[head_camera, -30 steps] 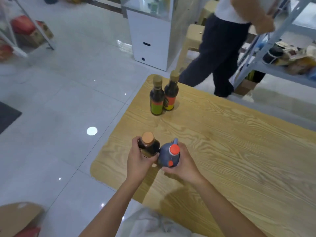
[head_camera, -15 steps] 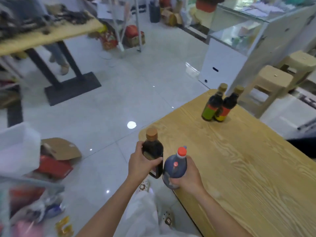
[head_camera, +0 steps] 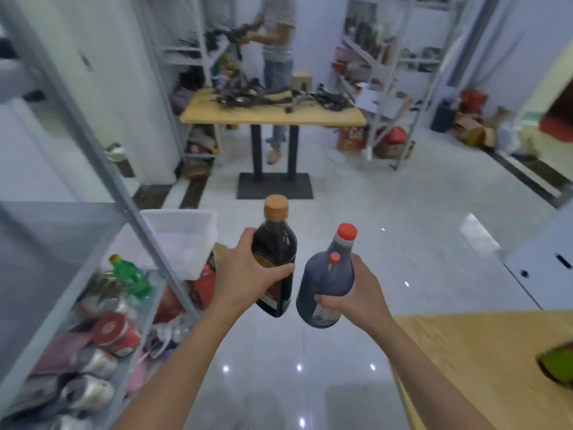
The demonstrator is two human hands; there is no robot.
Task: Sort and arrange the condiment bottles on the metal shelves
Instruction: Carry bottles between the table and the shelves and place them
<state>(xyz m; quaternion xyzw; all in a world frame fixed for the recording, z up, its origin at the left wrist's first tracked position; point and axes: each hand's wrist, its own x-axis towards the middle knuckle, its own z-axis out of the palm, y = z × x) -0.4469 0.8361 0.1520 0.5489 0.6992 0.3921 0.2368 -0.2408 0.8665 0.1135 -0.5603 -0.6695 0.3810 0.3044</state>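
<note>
Metal shelves: fill the left side. A bare grey deck sits at about the height of the hands, and a crowded lower deck below it carries packets, cans and a green bottle.
Wooden table: near right corner, well apart from both held bottles.
Red-capped bottle: dark and broad-shouldered, held over open floor between shelves and table, roughly upright with its cap toward the far side.
Tan-capped bottle: dark, just left of the red-capped one. They are close, but whether they touch cannot be told. It is also near upright.
Left hand: fingers wrapped round the belly of the tan-capped bottle, thumb across the front.
Right hand: fingers curled round the lower body of the red-capped bottle.
Key relation: the shelves lie to the left of both hands, and the left hand is the nearer. Its bottle probably goes in first, kept upright, onto the bare deck.
</note>
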